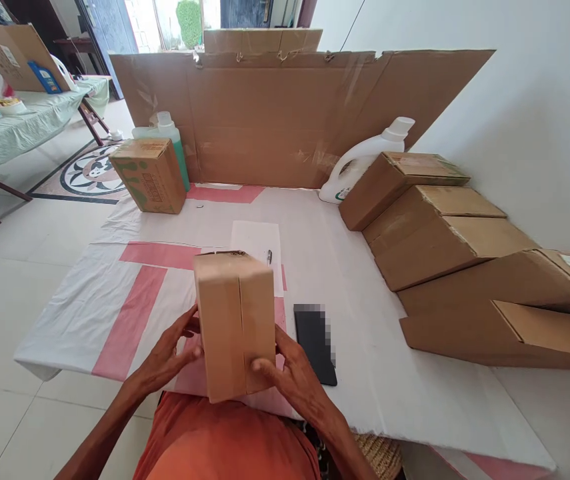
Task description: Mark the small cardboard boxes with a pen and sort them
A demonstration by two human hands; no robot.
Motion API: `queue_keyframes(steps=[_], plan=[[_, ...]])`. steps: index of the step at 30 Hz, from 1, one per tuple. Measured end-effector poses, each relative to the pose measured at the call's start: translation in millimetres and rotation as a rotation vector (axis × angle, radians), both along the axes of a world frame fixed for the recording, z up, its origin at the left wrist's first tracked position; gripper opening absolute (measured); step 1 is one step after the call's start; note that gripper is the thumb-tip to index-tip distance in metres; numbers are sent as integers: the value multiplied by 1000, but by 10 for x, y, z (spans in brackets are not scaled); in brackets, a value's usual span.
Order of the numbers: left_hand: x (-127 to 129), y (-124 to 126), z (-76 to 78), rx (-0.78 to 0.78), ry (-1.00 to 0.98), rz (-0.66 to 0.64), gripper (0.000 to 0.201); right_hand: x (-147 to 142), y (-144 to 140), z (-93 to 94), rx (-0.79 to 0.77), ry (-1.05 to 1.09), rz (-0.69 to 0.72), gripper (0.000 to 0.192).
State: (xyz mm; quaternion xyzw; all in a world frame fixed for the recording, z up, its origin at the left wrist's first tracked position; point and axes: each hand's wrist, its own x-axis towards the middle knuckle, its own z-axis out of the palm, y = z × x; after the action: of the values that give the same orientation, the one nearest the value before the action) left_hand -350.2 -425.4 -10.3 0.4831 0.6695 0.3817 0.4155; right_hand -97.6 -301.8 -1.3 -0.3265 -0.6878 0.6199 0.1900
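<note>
creased cloth (365, 307), cardboard box (235, 323) in half-curled grip of left hand (172, 350) and right hand (299, 375)

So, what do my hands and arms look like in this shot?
Your left hand and right hand are bare, with no gloves visible. The left forearm and right forearm show no sleeves, watch or bracelet, and no cables. Below, you're wearing an orange-red top.

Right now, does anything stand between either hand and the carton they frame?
Nothing visible does. The right hand touches the carton; the left hand is at its left side, contact unclear. The flat black object lies to the right.
</note>
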Motion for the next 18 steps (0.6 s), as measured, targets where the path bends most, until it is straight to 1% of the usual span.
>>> queue_keyframes(steps=[1, 3, 6, 8, 9, 12, 14, 16, 18], plan=[[-4, 8, 37, -16, -18, 24, 81, -31, 49, 95, -13, 25, -6, 58], [17, -2, 121, -65, -54, 73, 76, -77, 113, 222, -33, 78, -23, 66], [70, -51, 219, -116, -84, 121, 80, -124, 131, 266, -123, 122, -21, 84], [87, -66, 248, -107, -96, 133, 80, -161, 126, 262, -169, 116, -3, 90], [87, -57, 257, -82, -109, 140, 80, -187, 130, 267, -160, 107, 2, 89], [57, 47, 297, 33, -159, 186, 77, -313, 204, 321, -64, 74, -24, 81], [13, 161, 338, 86, -126, 235, 73, -432, 309, 358, -12, 32, -41, 77], [-66, 278, 365, 107, -61, 280, 69, -556, 436, 357, 20, -2, -47, 76], [-200, 387, 354, 133, -43, 315, 73, -655, 554, 306, 41, 10, -52, 76]])
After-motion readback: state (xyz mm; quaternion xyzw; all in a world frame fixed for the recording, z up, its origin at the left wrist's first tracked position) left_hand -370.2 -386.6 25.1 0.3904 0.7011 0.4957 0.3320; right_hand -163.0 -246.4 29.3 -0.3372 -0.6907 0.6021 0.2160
